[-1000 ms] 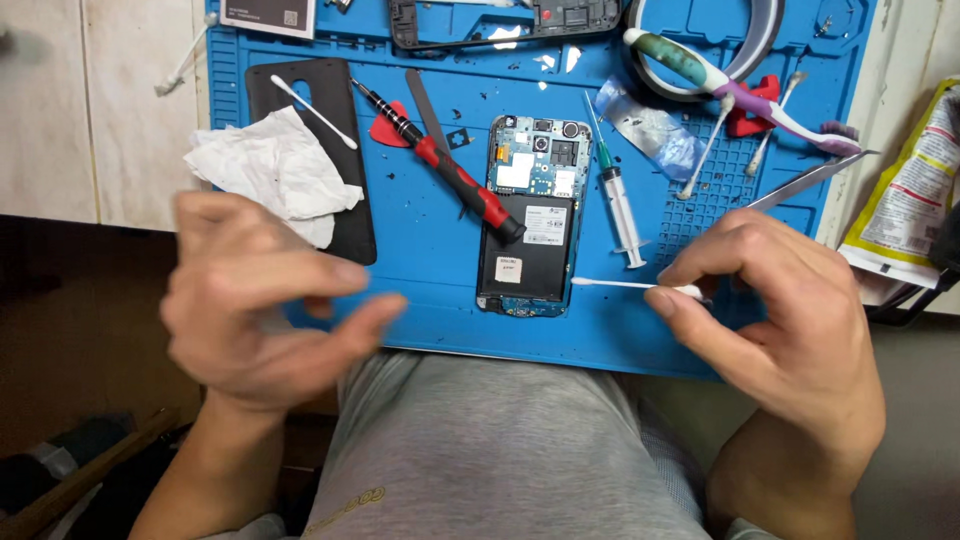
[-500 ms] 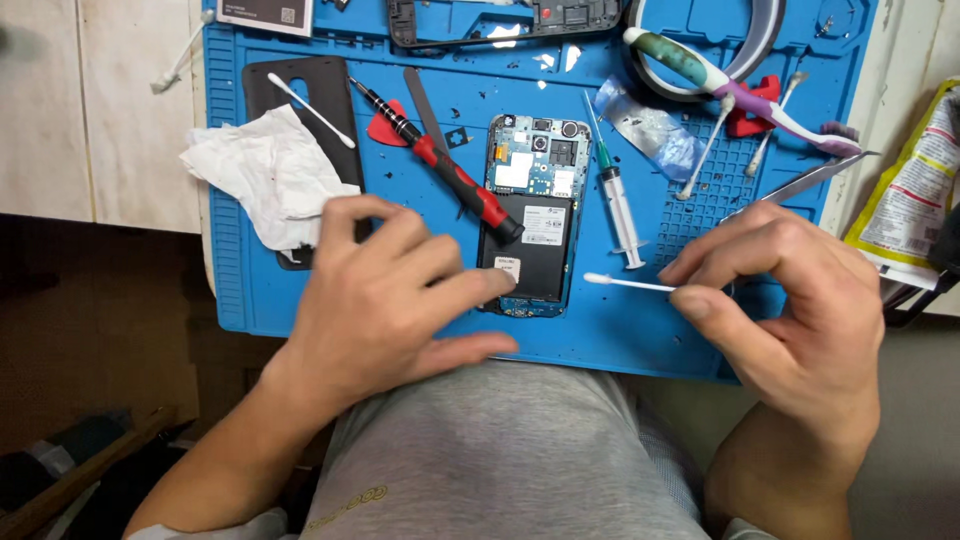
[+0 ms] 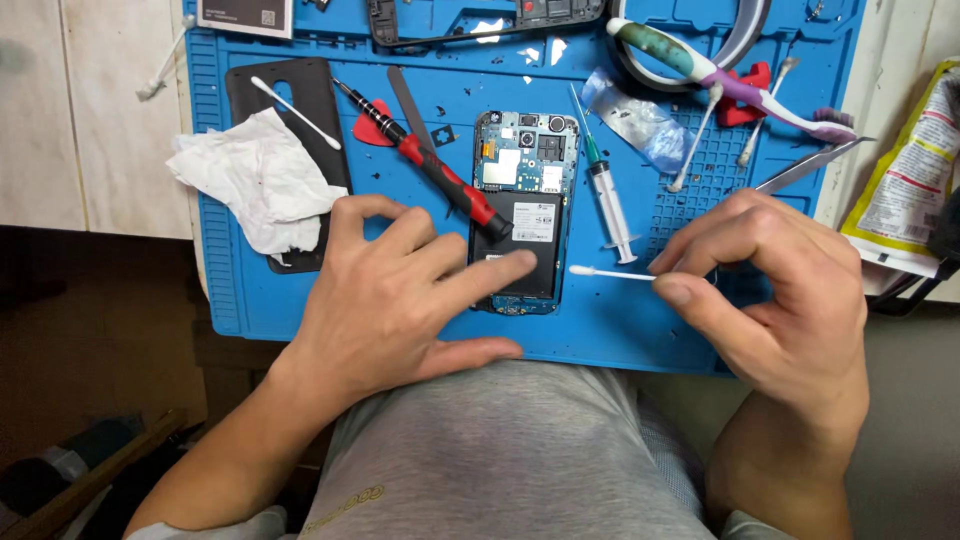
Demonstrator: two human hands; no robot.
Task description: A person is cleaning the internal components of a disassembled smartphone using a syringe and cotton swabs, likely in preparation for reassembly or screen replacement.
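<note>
Left hand steadies opened phone; right hand (seemingly pinching) holds swab.

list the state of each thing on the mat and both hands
phone: back off, board exposed
left hand: fingertips on the phone
right hand: pinching cotton swab
screwdriver: lying loose
syringe: lying flat
tissue: crumpled
</note>
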